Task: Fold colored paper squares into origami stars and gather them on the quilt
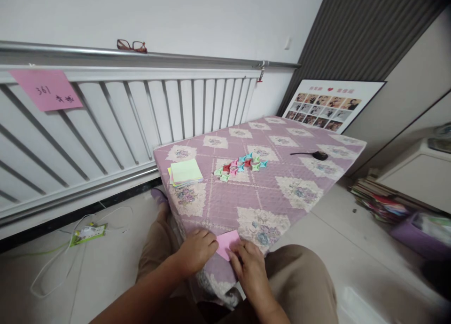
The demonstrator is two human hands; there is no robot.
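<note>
A pink square of paper (225,243) lies at the near corner of the table, between my two hands. My left hand (198,251) is closed, its fingertips at the paper's left edge. On the right edge, my right hand (249,264) pinches the paper between thumb and fingers. Farther up the cloth sits a cluster of several small folded paper pieces (241,166) in green, pink, red and blue. A stack of coloured paper squares (185,171), pale green on top, rests at the table's left side.
A purple floral tablecloth (225,206) covers the table. A black object with a thin strap (320,155) lies toward the right. Behind stands a white radiator (204,103) with glasses (132,45) on its pipe. A power strip (88,233) with cables is on the floor.
</note>
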